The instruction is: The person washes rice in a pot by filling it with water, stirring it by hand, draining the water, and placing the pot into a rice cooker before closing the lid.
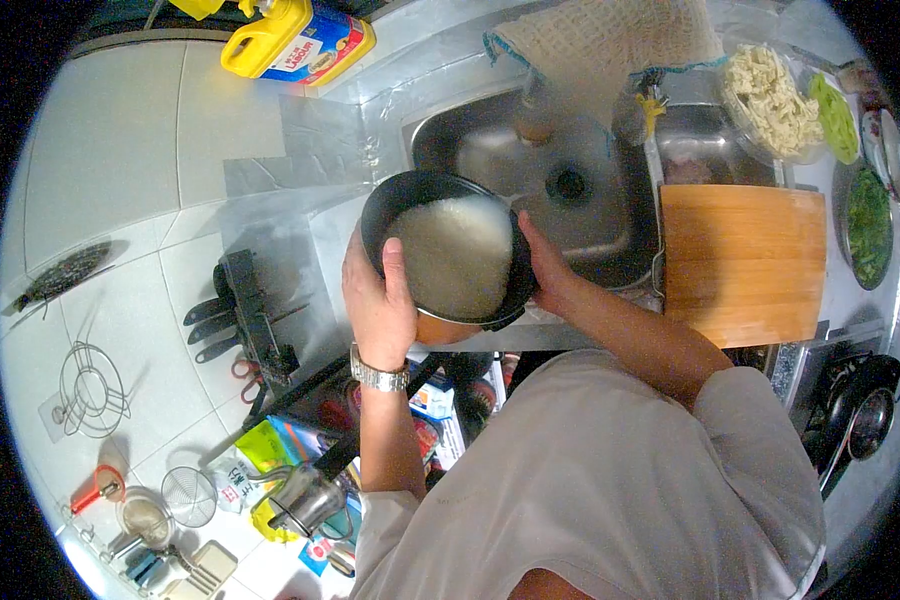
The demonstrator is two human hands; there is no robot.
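Between my two hands is a dark round pot (378, 205) holding pale rice (450, 260) under cloudy whitish water. My left hand (378, 300) grips the pot's near left side, thumb up against the rim and a metal watch on the wrist. On the opposite side, my right hand (548, 265) is closed around the pot wall; some of its fingers are hidden beneath it. The pot is close to the front left corner of the steel sink (610, 225). An orange-brown round thing (445, 330) shows partly below the pot.
A wooden cutting board (745, 260) lies right of the sink basin. Beyond it are a bowl of pale shredded food (770, 100) and a dish of chopped greens (868, 230). A knife rack (245, 310) hangs at left. A yellow jug (300, 45) stands behind.
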